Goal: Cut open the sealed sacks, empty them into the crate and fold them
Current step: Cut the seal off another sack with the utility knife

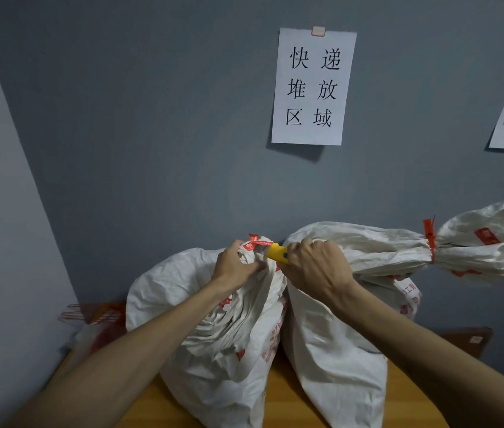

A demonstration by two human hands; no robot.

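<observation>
A white woven sack (213,335) stands on the wooden table, its neck gathered under a red seal tag (255,242). My left hand (235,264) grips that bunched neck just below the tag. My right hand (315,267) holds a yellow cutter (277,252), whose tip points at the tag. Leaning against the first sack on the right is a second white sack (337,350). A third sack (399,248) lies across the top, tied with a red seal (429,239). No crate is in view.
The wooden table (284,393) carries the sacks against a grey wall with a paper sign (312,88). A red-and-white bag (99,322) lies at the left behind the sacks. A brown cardboard box (470,338) sits at the right.
</observation>
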